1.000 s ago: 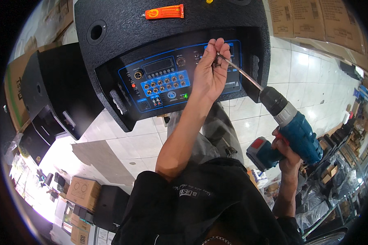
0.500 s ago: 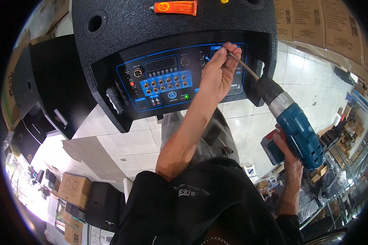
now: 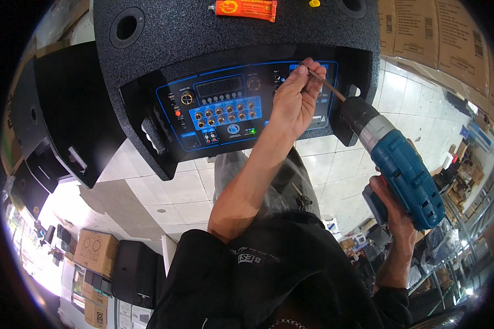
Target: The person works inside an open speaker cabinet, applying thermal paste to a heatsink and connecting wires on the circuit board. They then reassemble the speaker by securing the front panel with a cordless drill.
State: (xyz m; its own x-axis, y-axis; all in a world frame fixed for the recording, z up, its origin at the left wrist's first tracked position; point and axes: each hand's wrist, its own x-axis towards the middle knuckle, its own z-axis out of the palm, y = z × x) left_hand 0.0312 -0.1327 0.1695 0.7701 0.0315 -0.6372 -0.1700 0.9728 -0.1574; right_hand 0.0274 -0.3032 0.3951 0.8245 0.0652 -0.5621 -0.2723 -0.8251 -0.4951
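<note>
Got my left hand (image 3: 297,96) pinching thumb and fingertips around the tip of a long driver bit (image 3: 333,89), can't tell if there's something tiny in there too. Going off that hand, the teal cordless drill (image 3: 405,162) is at 4 o'clock, right hand (image 3: 390,204) fingers curled round its handle. Control panel (image 3: 175,129) with the green light (image 3: 252,131) is mostly at 8–9. Orange squeeze tube (image 3: 246,9) lies on the black speaker cabinet (image 3: 203,41) around 11.
</note>
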